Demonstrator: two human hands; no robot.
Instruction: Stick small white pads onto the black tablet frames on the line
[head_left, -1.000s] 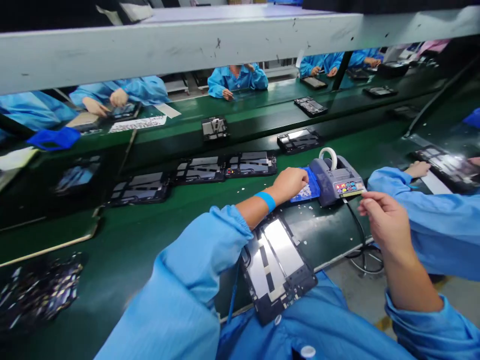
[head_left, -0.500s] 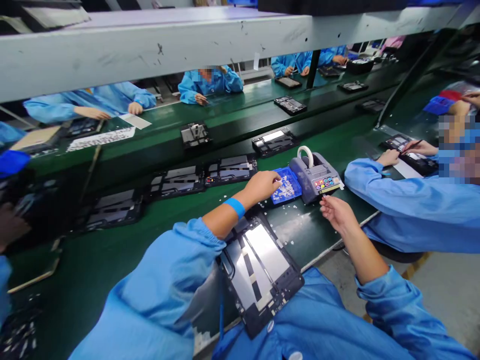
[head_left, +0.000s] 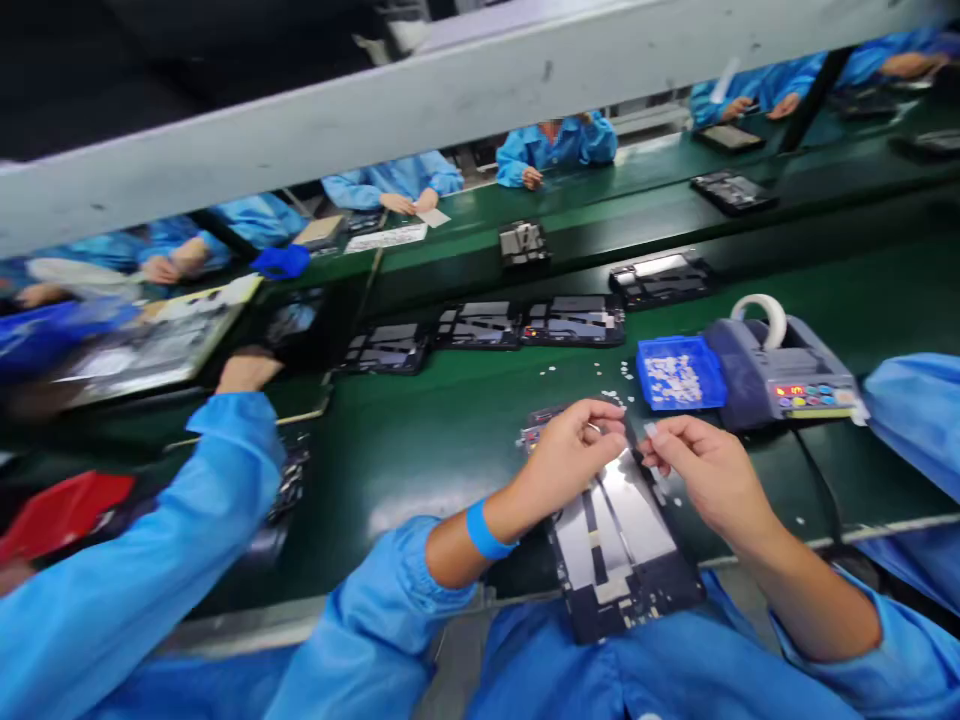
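My right hand (head_left: pixel 709 475) pinches a short piece of tape (head_left: pixel 651 431) between thumb and fingertips. Close to it, my left hand (head_left: pixel 574 455) has its fingers pinched together; whatever is between them is too small to name. Beneath both hands lies an opened tablet (head_left: pixel 619 545), tilted, its near end over my lap, with silver panels and dark circuit parts showing. A blue tray (head_left: pixel 681 372) of small white pieces stands just beyond my hands. Touching its right side is a grey tape dispenser (head_left: pixel 787 375) with a white roll on top and a lit red display.
Several opened tablets (head_left: pixel 574 320) lie in a row across the green bench (head_left: pixel 420 440). White bits are scattered near the tray. A co-worker's arm (head_left: pixel 195 490) reaches in at left, and another's sleeve (head_left: pixel 919 410) is at right. A white shelf beam (head_left: pixel 420 95) crosses above.
My right hand has left the dispenser and come over the tablet with the tape. My left hand has moved from the blue tray back toward it. The view has swung left.
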